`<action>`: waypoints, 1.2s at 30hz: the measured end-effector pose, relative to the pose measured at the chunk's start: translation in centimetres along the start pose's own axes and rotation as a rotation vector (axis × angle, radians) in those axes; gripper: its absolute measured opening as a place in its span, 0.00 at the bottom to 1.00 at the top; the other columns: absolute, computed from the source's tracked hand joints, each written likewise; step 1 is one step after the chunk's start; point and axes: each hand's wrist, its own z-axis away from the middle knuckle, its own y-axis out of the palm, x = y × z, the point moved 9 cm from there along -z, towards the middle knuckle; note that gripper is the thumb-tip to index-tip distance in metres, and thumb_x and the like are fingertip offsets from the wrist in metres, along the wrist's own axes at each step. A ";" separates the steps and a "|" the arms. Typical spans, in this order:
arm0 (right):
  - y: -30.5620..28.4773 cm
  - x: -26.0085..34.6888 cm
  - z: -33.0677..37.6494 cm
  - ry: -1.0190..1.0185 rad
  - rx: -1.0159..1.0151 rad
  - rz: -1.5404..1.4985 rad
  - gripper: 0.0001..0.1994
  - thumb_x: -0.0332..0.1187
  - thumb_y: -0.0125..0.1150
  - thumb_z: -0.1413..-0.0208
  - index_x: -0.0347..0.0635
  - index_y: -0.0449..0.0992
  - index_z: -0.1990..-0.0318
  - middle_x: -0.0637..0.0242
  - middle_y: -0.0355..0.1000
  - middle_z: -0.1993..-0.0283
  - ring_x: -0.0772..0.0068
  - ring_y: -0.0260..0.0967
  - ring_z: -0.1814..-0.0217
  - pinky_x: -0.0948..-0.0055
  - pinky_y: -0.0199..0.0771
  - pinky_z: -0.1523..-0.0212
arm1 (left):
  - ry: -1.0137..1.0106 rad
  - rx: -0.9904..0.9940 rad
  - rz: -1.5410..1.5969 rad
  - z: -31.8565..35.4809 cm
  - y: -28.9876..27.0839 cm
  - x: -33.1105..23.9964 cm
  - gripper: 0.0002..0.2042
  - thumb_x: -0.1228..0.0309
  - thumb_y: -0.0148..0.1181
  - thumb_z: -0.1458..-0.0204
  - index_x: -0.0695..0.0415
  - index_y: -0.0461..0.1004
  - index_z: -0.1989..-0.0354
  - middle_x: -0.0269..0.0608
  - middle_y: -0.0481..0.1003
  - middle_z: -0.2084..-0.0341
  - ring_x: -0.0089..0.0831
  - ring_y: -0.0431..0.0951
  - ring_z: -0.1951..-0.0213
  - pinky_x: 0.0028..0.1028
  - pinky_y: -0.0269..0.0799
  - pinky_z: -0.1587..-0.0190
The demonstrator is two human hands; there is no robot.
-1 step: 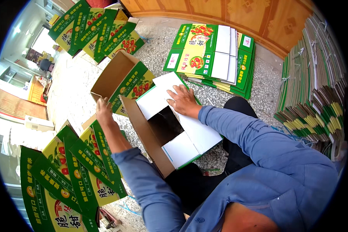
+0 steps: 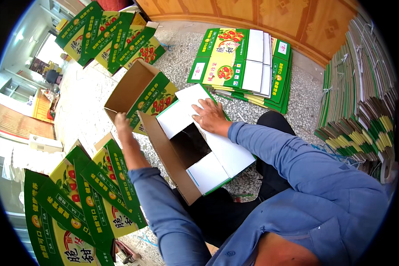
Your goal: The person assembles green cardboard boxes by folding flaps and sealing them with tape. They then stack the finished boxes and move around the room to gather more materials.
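In front of me a carton point(image 2: 232, 155) lies tilted, its white flaps folded inward around a dark gap. One brown flap point(image 2: 164, 153) stands out along its left side. My right hand point(image 2: 211, 116) lies on the white flap near the far end, fingers spread. My left hand point(image 2: 125, 126) hovers left of the brown flap, by the near corner of a second carton point(image 2: 133, 91), which is open with its brown inside showing. The fingers of the left hand are blurred and partly hidden, and whether they touch that carton I cannot tell.
Flat green and yellow cartons point(image 2: 221, 57) lie stacked on the speckled floor ahead. Bundled flattened cartons point(image 2: 359, 88) stand at the right. Assembled cartons stand near left point(image 2: 82, 195) and far left point(image 2: 111, 37). A wooden panel point(image 2: 270, 17) closes off the back.
My left hand has shifted slightly to the right. My right hand and the carton stay almost where they were.
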 end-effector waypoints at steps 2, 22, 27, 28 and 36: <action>0.3 3.0 -0.5 -0.079 -0.048 -0.021 0.24 0.48 0.50 0.41 0.50 0.68 0.40 0.58 0.60 0.40 0.52 0.51 0.36 0.37 0.50 0.43 | 0.016 0.126 -0.037 -4.3 -0.8 5.1 0.28 0.52 0.47 0.39 0.61 0.64 0.39 0.47 0.68 0.42 0.40 0.66 0.41 0.38 0.58 0.39; 2.0 3.1 0.2 -0.116 0.176 0.152 0.28 0.48 0.52 0.43 0.44 0.65 0.39 0.50 0.52 0.33 0.42 0.44 0.31 0.25 0.44 0.43 | 0.397 0.151 -1.178 4.6 14.4 7.6 0.31 0.48 0.46 0.41 0.57 0.60 0.35 0.45 0.58 0.34 0.52 0.51 0.32 0.54 0.42 0.34; 2.5 4.8 0.3 -0.222 0.435 0.140 0.30 0.49 0.55 0.46 0.38 0.66 0.41 0.49 0.51 0.32 0.36 0.44 0.30 0.23 0.49 0.46 | 0.494 0.208 -1.223 5.0 16.0 7.9 0.32 0.49 0.47 0.42 0.53 0.57 0.33 0.45 0.57 0.34 0.56 0.51 0.33 0.57 0.44 0.35; 2.9 4.7 -0.1 -0.216 0.500 0.150 0.29 0.49 0.57 0.48 0.37 0.70 0.45 0.51 0.56 0.35 0.38 0.46 0.31 0.25 0.49 0.44 | 0.546 0.212 -1.215 5.0 16.5 7.8 0.30 0.51 0.48 0.43 0.52 0.60 0.34 0.44 0.57 0.34 0.55 0.53 0.34 0.58 0.47 0.37; -2.3 -18.1 -6.1 -0.036 0.174 -0.367 0.20 0.48 0.59 0.52 0.39 0.80 0.61 0.49 0.77 0.63 0.51 0.75 0.60 0.59 0.74 0.55 | 0.757 0.185 -1.260 4.0 14.4 8.9 0.24 0.56 0.46 0.39 0.49 0.64 0.36 0.48 0.64 0.38 0.51 0.62 0.37 0.43 0.54 0.36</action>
